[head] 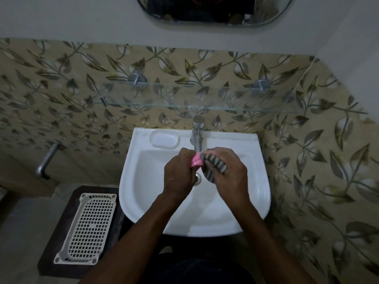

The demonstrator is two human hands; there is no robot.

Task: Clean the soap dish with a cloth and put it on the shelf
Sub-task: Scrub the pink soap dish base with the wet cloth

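Over the white sink, my left hand grips a pink soap dish, most of it hidden behind my fingers. My right hand holds a grey striped cloth bunched against the dish's right side. Both hands meet just below the chrome tap. A glass shelf runs along the tiled wall above the tap, held by two round metal brackets, with nothing standing on it.
A moulded soap recess sits at the sink's back left. A white perforated plastic tray lies on a dark stand at lower left. A metal pipe sticks out of the left wall. A mirror hangs above.
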